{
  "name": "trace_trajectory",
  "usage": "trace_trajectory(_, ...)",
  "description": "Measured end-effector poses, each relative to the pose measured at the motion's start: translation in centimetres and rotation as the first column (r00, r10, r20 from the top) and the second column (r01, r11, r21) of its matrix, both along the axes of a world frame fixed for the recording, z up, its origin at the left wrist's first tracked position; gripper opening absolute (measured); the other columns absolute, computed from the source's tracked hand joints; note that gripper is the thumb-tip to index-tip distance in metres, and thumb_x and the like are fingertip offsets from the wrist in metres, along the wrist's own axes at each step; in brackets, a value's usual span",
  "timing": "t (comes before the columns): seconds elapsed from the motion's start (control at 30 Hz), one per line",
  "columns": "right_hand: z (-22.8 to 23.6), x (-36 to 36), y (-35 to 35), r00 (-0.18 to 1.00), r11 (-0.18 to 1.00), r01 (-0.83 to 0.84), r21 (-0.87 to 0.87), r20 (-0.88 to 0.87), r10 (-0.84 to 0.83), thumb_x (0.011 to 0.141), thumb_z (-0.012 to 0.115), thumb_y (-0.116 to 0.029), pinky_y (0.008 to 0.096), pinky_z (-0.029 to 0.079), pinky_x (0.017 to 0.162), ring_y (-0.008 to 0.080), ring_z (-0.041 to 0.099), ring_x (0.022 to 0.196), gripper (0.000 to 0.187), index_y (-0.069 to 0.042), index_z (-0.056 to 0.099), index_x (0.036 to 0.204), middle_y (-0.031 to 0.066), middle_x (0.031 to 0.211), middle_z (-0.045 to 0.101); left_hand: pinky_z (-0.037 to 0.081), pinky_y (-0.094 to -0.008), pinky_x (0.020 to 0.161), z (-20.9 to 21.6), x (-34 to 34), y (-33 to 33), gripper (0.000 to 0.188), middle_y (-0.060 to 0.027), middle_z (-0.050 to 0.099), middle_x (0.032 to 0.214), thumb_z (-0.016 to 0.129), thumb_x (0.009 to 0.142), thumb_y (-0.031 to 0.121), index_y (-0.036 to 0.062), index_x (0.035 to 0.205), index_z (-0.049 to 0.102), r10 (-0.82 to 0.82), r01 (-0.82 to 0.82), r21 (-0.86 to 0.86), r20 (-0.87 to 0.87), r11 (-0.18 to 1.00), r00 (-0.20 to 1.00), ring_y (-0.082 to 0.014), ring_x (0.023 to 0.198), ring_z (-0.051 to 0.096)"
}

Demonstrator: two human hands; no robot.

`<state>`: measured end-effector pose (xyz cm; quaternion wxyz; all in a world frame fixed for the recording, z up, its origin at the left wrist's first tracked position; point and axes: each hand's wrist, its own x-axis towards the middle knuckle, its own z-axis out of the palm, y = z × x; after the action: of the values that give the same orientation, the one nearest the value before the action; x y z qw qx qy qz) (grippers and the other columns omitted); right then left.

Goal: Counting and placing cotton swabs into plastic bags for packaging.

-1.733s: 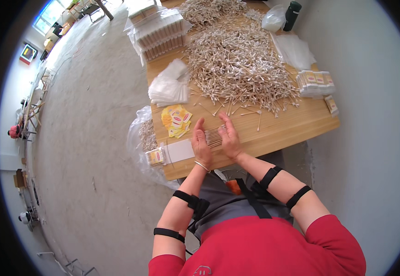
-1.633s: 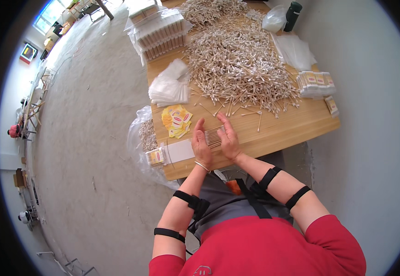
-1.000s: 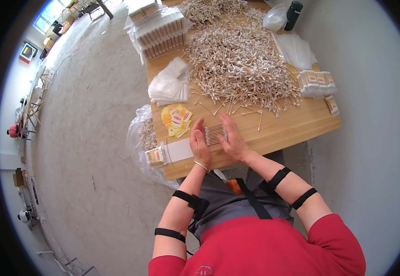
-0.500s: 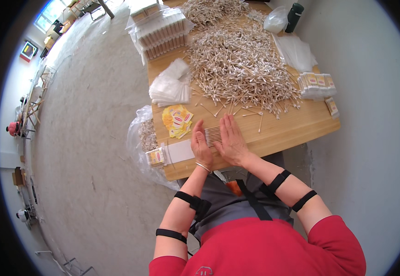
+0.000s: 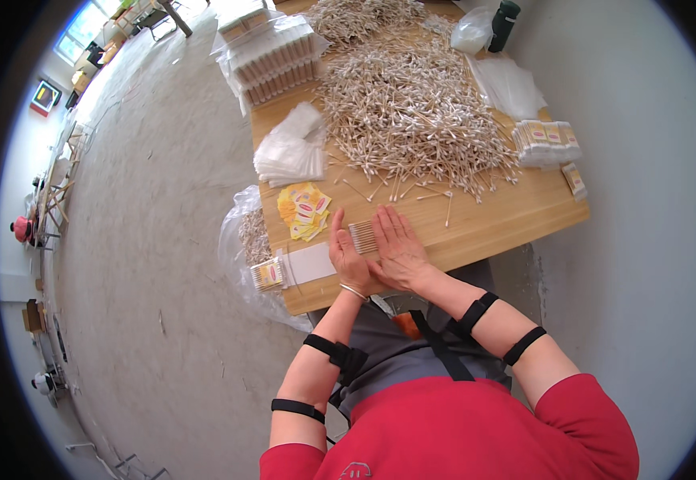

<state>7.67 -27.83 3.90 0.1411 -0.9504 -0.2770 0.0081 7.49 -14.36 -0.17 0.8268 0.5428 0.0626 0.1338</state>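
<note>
A row of cotton swabs lies side by side on the table near its front edge. My left hand stands on edge against the left ends of the row, fingers stretched out. My right hand rests with straight fingers at the right side of the row, partly over it. The heels of both hands meet in front of the swabs. Left of my left hand lies a white strip, and beyond it a filled swab packet. Yellow printed cards are scattered just beyond the strip.
A large heap of loose swabs covers the middle of the wooden table. Clear bags, stacked bundles and finished packets surround it. A dark bottle stands at the far right. A plastic sack hangs at the left edge.
My right hand has shifted slightly left, closer to my left hand, and the heels of the hands now meet. The gap holding the swab row looks narrower. The whole view has shifted a little.
</note>
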Motion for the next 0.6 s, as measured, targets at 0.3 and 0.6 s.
trace_trajectory(0.3,-0.4,-0.1,0.1,1.0,1.0,0.007,0.028,0.029,-0.008,0.086,0.052,-0.054,0.0441,0.011,0.116,0.0353,0.015,0.142,0.088,0.008,0.025,0.141,0.0237,0.15,0.02,0.017,-0.0352,0.115,-0.4,0.1,0.2,0.052,-0.0155,0.037,0.144,0.03,0.103,0.033,-0.0059,0.138,0.035,-0.013,0.014,-0.009,0.028,1.0,1.0,-0.0232,0.137,0.03)
trace_trajectory(0.6,-0.1,0.0,-0.4,0.996,0.997,-0.072,0.036,0.064,0.07,0.084,0.054,-0.051,0.0443,0.012,0.117,0.0364,0.017,0.142,0.087,0.01,0.025,0.14,0.0257,0.149,0.022,0.018,-0.0337,0.115,1.4,-0.4,0.6,0.052,-0.0133,0.038,0.144,0.031,0.103,0.034,-0.0045,0.138,0.036,-0.071,0.026,-0.448,-0.084,0.893,0.994,-0.0218,0.137,0.03)
